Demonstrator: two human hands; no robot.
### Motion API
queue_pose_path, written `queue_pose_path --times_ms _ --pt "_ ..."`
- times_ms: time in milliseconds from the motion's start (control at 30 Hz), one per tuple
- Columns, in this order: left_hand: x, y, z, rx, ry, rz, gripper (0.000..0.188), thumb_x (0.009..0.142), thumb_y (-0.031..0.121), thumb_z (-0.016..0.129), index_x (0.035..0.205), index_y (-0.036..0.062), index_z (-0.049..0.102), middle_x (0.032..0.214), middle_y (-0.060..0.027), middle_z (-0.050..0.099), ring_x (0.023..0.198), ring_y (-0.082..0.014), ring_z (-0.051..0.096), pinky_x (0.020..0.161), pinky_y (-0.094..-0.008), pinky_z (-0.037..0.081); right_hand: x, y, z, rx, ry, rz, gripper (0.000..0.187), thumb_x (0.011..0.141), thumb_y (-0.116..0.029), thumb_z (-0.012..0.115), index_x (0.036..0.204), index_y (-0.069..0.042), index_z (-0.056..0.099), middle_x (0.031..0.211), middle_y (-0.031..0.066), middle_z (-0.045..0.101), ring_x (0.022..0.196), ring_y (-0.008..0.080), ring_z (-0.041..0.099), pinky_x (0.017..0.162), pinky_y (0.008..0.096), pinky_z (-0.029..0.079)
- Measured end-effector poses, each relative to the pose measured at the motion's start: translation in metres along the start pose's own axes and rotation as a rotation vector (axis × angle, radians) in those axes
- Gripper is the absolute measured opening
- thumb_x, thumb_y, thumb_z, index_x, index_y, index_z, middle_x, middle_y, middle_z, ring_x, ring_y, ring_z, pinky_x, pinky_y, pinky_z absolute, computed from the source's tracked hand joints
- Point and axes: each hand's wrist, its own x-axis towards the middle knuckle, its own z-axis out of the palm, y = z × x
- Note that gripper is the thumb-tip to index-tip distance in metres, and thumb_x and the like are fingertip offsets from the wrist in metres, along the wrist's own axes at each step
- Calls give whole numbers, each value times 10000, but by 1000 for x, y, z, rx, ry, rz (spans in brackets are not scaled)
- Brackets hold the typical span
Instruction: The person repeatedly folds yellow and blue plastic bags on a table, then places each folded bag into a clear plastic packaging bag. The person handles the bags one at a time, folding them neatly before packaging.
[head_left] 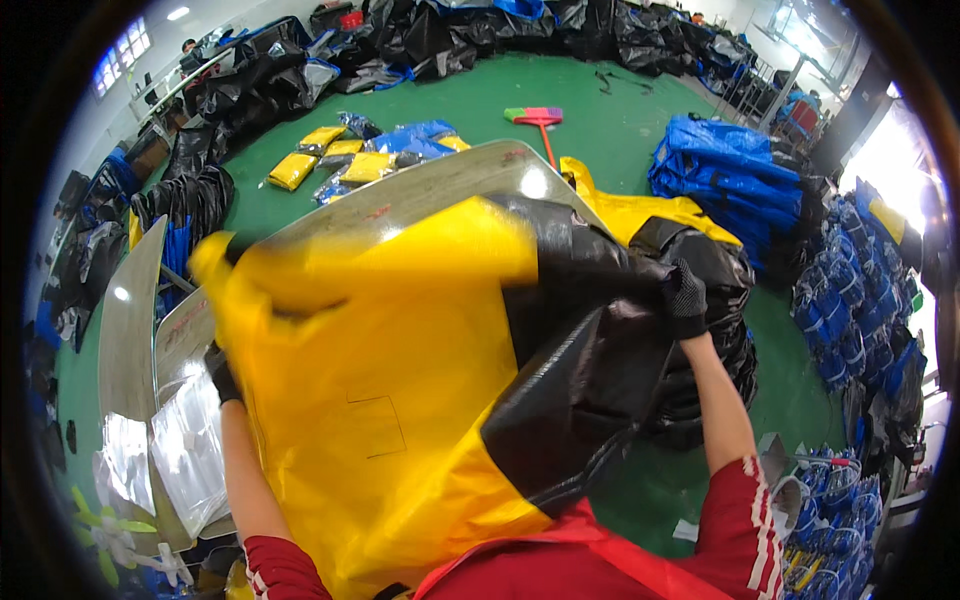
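Note:
A large yellow and black tarpaulin sheet (390,390) spreads across the space before me, over a grey-topped table (450,175). Its upper yellow part is smeared by motion. My right hand (687,300), in a dark dotted glove, is closed on the black part at the right. At the left edge of the yellow part is my left hand (219,375), also in a dark glove. It grips that edge, though the sheet hides most of its fingers. A small rectangle is outlined on the yellow face.
Beyond the table lie yellow and blue packets (370,167) and a broom (543,122). To the right are a black sheet pile (735,275), a blue sheet pile (715,185) and stacked blue bundles (850,290). Another grey-topped table (130,350) stands left. Black sheets (420,45) line the back.

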Motion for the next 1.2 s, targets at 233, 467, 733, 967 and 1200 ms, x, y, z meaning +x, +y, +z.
queue_pose_path --times_ms 233,467,733,967,1200 --pt "-26 28 -54 -739 -7 -178 486 1013 463 385 1320 99 484 1352 -118 510 1246 -240 482 1024 -354 396 87 -2 -10 134 -782 -232 334 874 -337 638 1031 -44 671 859 206 670 763 305 662 691 365 524" --pt "7 34 14 496 -26 -122 602 913 443 579 1305 -4 485 1268 -218 577 1151 -371 562 982 -396 431 133 -48 96 -53 -1089 -542 407 790 -435 670 869 -38 699 855 173 689 770 316 663 691 392 525" --pt "-5 24 36 459 162 -99 564 885 447 625 1140 -56 610 1115 -258 640 1060 -370 610 909 -400 466 58 -82 136 -66 -580 -575 392 842 -401 606 977 -45 695 961 191 687 876 378 660 776 428 523" --pt "25 -21 -9 698 650 -95 589 910 485 558 1148 -53 583 1125 -290 614 1041 -435 586 906 -431 464 150 -61 26 234 -379 -208 452 862 -367 668 1154 -26 618 852 137 701 749 302 659 677 381 516" --pt "-74 108 233 300 -300 578 530 935 219 528 1400 7 387 1450 -221 384 1359 -368 332 1141 -437 238 3 -78 68 -15 -1074 -553 357 886 -360 596 1084 -64 615 736 217 643 629 333 659 539 417 516"
